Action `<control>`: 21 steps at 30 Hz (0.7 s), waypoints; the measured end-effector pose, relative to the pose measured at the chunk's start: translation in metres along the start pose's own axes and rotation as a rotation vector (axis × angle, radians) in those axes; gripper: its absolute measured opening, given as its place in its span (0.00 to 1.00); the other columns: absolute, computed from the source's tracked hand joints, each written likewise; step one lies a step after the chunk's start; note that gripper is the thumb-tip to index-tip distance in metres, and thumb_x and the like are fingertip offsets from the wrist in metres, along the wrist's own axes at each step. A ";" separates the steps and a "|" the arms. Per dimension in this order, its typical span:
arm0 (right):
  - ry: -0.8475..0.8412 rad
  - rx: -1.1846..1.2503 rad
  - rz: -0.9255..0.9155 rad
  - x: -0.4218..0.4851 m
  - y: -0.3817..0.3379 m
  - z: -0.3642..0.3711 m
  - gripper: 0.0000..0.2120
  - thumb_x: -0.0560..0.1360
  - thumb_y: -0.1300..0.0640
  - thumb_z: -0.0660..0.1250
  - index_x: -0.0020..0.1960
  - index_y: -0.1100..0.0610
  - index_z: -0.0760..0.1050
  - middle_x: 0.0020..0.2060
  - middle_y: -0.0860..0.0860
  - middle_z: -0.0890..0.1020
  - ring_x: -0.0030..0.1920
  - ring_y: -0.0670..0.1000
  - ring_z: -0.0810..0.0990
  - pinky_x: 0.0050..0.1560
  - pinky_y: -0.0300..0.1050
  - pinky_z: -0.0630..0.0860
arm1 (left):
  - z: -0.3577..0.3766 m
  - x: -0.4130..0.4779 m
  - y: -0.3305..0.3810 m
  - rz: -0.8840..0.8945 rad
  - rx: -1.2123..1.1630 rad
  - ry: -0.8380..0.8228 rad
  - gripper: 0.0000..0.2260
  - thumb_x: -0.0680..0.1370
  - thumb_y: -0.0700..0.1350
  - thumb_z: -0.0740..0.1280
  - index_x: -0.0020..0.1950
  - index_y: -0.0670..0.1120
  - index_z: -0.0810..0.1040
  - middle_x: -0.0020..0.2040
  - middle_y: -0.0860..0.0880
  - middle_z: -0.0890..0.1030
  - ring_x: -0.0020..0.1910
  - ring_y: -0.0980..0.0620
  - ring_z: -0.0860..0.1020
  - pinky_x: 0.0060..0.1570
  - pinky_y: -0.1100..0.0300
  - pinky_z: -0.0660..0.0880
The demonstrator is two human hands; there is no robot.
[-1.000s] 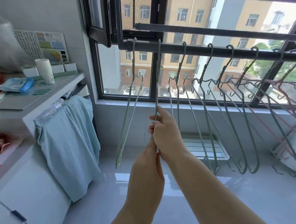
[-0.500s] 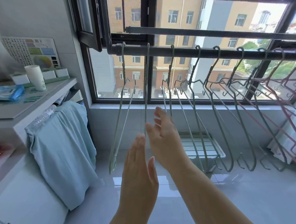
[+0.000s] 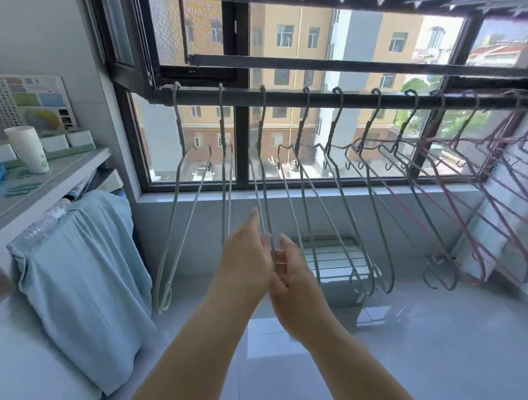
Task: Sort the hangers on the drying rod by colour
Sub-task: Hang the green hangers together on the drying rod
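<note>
A dark drying rod [image 3: 284, 97] runs across the window. Several pale green wire hangers [image 3: 332, 177] hang along its left and middle part, and pink hangers [image 3: 485, 192] crowd the right end. My left hand [image 3: 246, 259] and my right hand [image 3: 295, 284] are raised side by side around the lower wires of the third green hanger [image 3: 262, 169] from the left. The left fingers are stretched out and touch its wires. The right fingers curl beside them, and the hanger's bottom end is hidden between my hands.
A light blue cloth [image 3: 84, 272] hangs over a bar at the left, under a shelf [image 3: 57, 177] holding a white cup [image 3: 29, 149] and boxes. A white cabinet [image 3: 22, 369] stands below. A low white rack [image 3: 331, 257] sits on the glossy floor under the windowsill.
One second ago both hands held the second green hanger; they let go, opened, and have shifted right onto the third hanger. The view has tilted up slightly.
</note>
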State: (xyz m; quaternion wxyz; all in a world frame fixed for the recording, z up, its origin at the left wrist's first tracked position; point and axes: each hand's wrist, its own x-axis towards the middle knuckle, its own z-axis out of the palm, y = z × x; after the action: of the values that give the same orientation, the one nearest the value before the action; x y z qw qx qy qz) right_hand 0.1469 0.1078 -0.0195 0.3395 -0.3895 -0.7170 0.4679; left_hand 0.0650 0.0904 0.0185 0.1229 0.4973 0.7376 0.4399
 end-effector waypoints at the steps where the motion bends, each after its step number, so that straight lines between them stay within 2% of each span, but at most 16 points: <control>1: -0.006 0.004 -0.011 -0.001 0.000 -0.001 0.25 0.77 0.65 0.56 0.72 0.54 0.56 0.57 0.49 0.76 0.57 0.49 0.76 0.62 0.50 0.72 | 0.001 0.004 0.001 -0.028 0.013 -0.041 0.21 0.79 0.41 0.57 0.72 0.46 0.60 0.67 0.44 0.72 0.64 0.48 0.71 0.59 0.61 0.66; 4: -0.007 0.020 -0.071 -0.005 0.000 -0.005 0.21 0.76 0.68 0.54 0.67 0.54 0.66 0.56 0.51 0.78 0.54 0.47 0.78 0.56 0.41 0.76 | 0.004 0.008 0.001 -0.045 -0.024 -0.058 0.20 0.78 0.38 0.60 0.70 0.45 0.65 0.65 0.46 0.75 0.60 0.47 0.76 0.64 0.54 0.70; 6: 0.005 0.026 -0.087 -0.007 0.001 -0.007 0.22 0.76 0.69 0.53 0.67 0.55 0.67 0.56 0.51 0.78 0.53 0.45 0.78 0.51 0.33 0.75 | 0.005 0.007 0.001 -0.053 -0.084 -0.046 0.20 0.77 0.37 0.62 0.69 0.46 0.67 0.63 0.47 0.77 0.56 0.47 0.78 0.60 0.50 0.73; 9: 0.022 0.032 -0.097 -0.008 0.002 -0.009 0.24 0.76 0.70 0.53 0.69 0.55 0.65 0.58 0.52 0.77 0.52 0.44 0.78 0.48 0.29 0.74 | 0.006 0.005 0.002 -0.069 -0.169 -0.043 0.20 0.76 0.36 0.62 0.68 0.46 0.68 0.59 0.48 0.78 0.51 0.49 0.80 0.56 0.50 0.76; 14: 0.035 0.054 -0.091 -0.009 0.004 -0.011 0.24 0.76 0.70 0.55 0.69 0.55 0.65 0.55 0.46 0.77 0.47 0.35 0.78 0.50 0.31 0.75 | 0.008 0.004 0.005 -0.053 -0.183 -0.027 0.20 0.76 0.35 0.62 0.67 0.46 0.69 0.62 0.48 0.77 0.56 0.50 0.78 0.60 0.53 0.74; 16: 0.032 0.052 -0.077 -0.009 0.004 -0.011 0.24 0.76 0.69 0.55 0.70 0.54 0.64 0.58 0.48 0.77 0.47 0.35 0.78 0.52 0.34 0.76 | 0.009 0.004 0.006 -0.051 -0.191 -0.020 0.20 0.76 0.35 0.62 0.67 0.46 0.69 0.63 0.48 0.77 0.57 0.50 0.77 0.60 0.53 0.74; 19: 0.038 0.029 -0.083 -0.009 0.003 -0.013 0.24 0.76 0.68 0.55 0.70 0.54 0.64 0.59 0.49 0.76 0.48 0.34 0.77 0.52 0.32 0.75 | 0.011 0.004 0.006 -0.053 -0.199 -0.020 0.20 0.76 0.35 0.62 0.68 0.46 0.68 0.63 0.49 0.76 0.58 0.50 0.76 0.61 0.51 0.73; 21: 0.025 0.007 -0.092 -0.011 0.001 -0.015 0.23 0.77 0.67 0.56 0.70 0.53 0.63 0.60 0.49 0.76 0.50 0.38 0.77 0.56 0.36 0.75 | 0.012 0.004 0.006 -0.054 -0.191 -0.030 0.21 0.76 0.35 0.62 0.69 0.45 0.67 0.64 0.48 0.75 0.59 0.51 0.76 0.63 0.52 0.72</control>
State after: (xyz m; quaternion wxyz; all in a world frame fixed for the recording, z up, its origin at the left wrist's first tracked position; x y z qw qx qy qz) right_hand 0.1648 0.1045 -0.0164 0.3712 -0.3606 -0.7282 0.4494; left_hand 0.0745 0.1009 0.0167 0.1925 0.4699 0.7034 0.4975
